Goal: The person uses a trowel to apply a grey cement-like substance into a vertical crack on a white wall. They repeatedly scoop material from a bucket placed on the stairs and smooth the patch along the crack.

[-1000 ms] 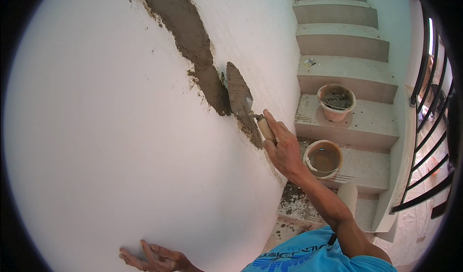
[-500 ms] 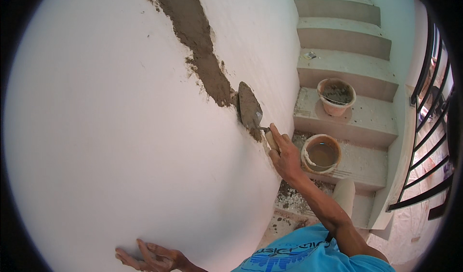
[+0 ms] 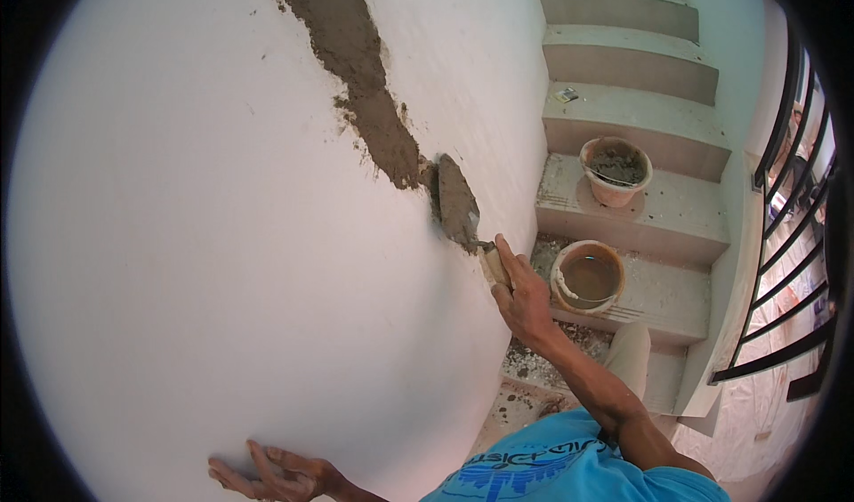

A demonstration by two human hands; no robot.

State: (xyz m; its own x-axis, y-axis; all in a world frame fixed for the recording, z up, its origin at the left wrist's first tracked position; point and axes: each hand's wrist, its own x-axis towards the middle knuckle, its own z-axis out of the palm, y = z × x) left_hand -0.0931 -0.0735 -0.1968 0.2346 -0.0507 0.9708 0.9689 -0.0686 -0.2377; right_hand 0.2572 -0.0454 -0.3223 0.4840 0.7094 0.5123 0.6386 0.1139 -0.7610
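Note:
My right hand [image 3: 520,290] grips the handle of a trowel [image 3: 458,201], whose mortar-coated blade lies against the lower end of a long, rough strip of grey mortar [image 3: 347,70] running diagonally down the white wall [image 3: 196,235]. Some of the strip is hidden behind the blade. My left hand [image 3: 265,473] is spread, fingers apart, against the wall at the bottom of the picture, holding nothing.
Stairs [image 3: 627,52] climb along the right of the wall. On one step stands a bucket of grey mix [image 3: 614,190]; below it, a bucket of murky water [image 3: 587,279]. A small packet [image 3: 567,95] lies higher up. Black railing bars [image 3: 774,351] line the right side. Debris litters the lower steps.
The trowel and my right hand have moved down along the lower end of the mortar strip. My left hand stays on the wall, a little further left in the picture.

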